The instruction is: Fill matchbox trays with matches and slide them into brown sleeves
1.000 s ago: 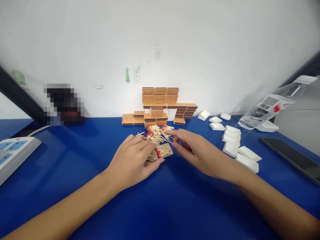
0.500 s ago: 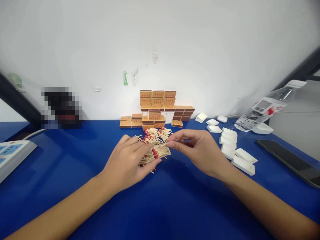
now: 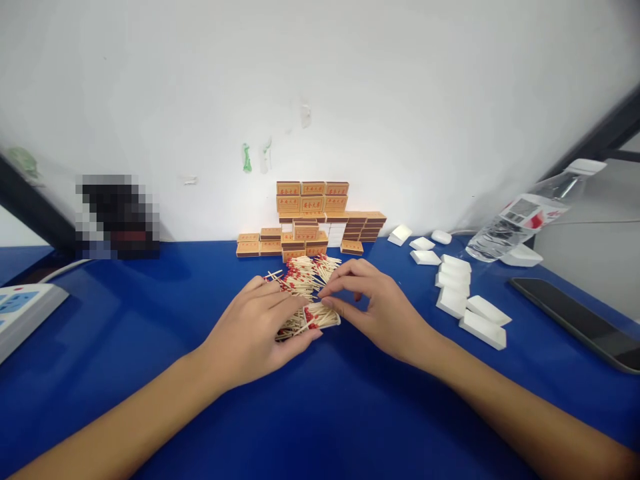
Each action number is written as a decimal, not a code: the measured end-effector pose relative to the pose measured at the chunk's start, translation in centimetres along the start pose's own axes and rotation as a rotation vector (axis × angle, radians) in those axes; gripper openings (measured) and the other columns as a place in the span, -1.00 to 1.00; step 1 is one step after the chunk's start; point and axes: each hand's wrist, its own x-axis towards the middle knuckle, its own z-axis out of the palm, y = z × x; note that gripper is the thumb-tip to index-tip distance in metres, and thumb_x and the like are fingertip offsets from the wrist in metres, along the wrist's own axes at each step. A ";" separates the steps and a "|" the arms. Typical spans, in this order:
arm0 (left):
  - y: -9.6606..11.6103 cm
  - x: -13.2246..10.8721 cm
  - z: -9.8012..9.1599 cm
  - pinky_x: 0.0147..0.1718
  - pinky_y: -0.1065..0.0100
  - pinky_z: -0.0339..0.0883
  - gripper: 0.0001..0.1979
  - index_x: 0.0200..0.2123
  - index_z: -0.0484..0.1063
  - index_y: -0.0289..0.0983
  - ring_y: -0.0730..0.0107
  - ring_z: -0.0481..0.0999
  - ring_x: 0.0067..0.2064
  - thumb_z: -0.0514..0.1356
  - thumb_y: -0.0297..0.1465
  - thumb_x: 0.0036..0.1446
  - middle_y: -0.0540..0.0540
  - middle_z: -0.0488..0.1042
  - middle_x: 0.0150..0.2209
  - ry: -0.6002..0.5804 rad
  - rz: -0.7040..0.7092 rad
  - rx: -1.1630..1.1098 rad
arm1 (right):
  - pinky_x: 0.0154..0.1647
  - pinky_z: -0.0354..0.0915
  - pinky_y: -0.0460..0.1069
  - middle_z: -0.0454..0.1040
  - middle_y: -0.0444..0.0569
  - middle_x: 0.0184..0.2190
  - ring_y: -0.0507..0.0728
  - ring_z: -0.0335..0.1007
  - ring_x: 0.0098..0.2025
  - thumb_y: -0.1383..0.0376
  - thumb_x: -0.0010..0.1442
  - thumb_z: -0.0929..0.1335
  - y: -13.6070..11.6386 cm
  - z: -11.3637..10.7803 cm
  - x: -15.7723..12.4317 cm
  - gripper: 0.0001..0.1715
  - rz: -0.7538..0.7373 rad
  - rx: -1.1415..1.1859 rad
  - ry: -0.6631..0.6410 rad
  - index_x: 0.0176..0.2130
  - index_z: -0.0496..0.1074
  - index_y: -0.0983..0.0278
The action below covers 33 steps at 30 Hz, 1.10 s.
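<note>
On the blue tabletop (image 3: 320, 417), taking the matchbox tray as the clock's centre and the wall as twelve, the left hand lies at nine o'clock and the right hand (image 3: 373, 297) at two. The matchbox tray (image 3: 331, 325), with red-headed matchsticks (image 3: 324, 313) lying in it, has its long axis roughly from nine to three; the heads gather at the nine o'clock end. That end sits between the thumb and index finger of the left hand (image 3: 260, 323), which is curved around it, thumb on the six o'clock side, finger on the twelve, so the left hand is the nearer to it. The right hand's thumb and index tips are close together, just above the far rim at about twelve to one (whether a matchstick is pinched there, I cannot tell), which places them across the tray's length rather than in line with it. Loose matchsticks (image 3: 291, 328) show beneath the left palm at nine, and a heap of matchsticks (image 3: 301, 272) spreads from eleven to twelve, just short of the stacked matchboxes (image 3: 313, 204). Several more white trays (image 3: 453, 301) lie well apart at three, with a smartphone (image 3: 575, 323) beyond them and a leaning plastic bottle (image 3: 530, 217) near two.
</note>
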 end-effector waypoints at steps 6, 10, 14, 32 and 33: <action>0.3 0.0 0.2 -0.26 0.21 0.19 -0.69 -0.04 0.56 -0.31 0.27 0.48 -0.35 0.29 -0.20 0.32 -0.07 0.57 -0.35 -0.008 -0.010 -0.020 | -0.16 0.32 0.03 0.48 -0.08 -0.24 0.10 0.39 -0.17 0.40 0.33 0.41 -0.8 -0.2 -0.2 -0.86 -0.077 -0.026 0.004 -0.16 0.59 0.19; 0.3 0.0 0.2 -0.26 0.21 0.18 -0.69 -0.03 0.56 -0.31 0.25 0.49 -0.32 0.30 -0.21 0.31 -0.07 0.56 -0.35 -0.005 -0.004 -0.006 | -0.16 0.32 0.03 0.47 -0.07 -0.27 0.12 0.39 -0.16 0.42 0.32 0.39 -1.4 -0.4 -0.2 -0.85 -0.130 -0.054 -0.009 -0.17 0.57 0.21; 0.1 0.1 0.1 -0.31 0.21 0.14 -0.69 -0.06 0.57 -0.32 0.26 0.46 -0.35 0.29 -0.19 0.32 -0.07 0.58 -0.39 0.019 -0.019 0.048 | -0.18 0.32 0.03 0.48 -0.05 -0.26 0.11 0.39 -0.21 0.38 0.34 0.38 -1.1 -1.1 0.0 -0.86 -0.103 -0.117 0.055 -0.18 0.58 0.21; 0.6 -0.1 0.3 -0.26 0.21 0.27 -0.76 -0.08 0.52 -0.28 0.27 0.52 -0.29 0.26 -0.23 0.36 -0.07 0.58 -0.33 0.012 0.054 -0.009 | -0.09 0.36 0.06 0.43 -0.01 -0.20 0.15 0.39 -0.13 0.34 0.35 0.41 -0.7 -1.6 -0.3 -0.92 -0.136 -0.148 -0.229 -0.19 0.57 0.20; 0.6 -0.2 0.3 -0.25 0.21 0.28 -0.76 -0.07 0.52 -0.29 0.27 0.52 -0.29 0.26 -0.23 0.36 -0.07 0.58 -0.32 0.002 0.051 -0.014 | -0.10 0.36 0.05 0.43 -0.01 -0.21 0.14 0.39 -0.14 0.35 0.35 0.42 -0.7 -1.6 -0.3 -0.93 -0.133 -0.153 -0.237 -0.19 0.57 0.21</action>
